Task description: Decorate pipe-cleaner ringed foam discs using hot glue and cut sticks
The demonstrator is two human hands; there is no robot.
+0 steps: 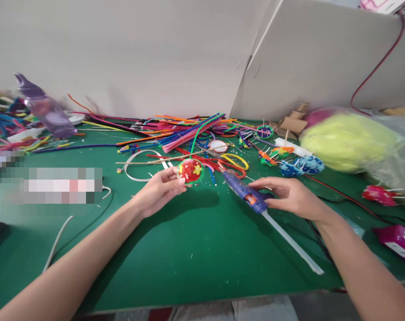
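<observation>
Head view, left hand (162, 189) pinching one red disc (190, 172), right hand (291, 196) gripping one glue gun (245, 191) (blue)

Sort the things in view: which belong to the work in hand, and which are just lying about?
In the work:
round red piece, in the left hand
glue gun with glue stick, in the right hand
probably the pipe cleaners

Lying about, it seems:
purple bottle
yellow-green bundle
pink box
</observation>
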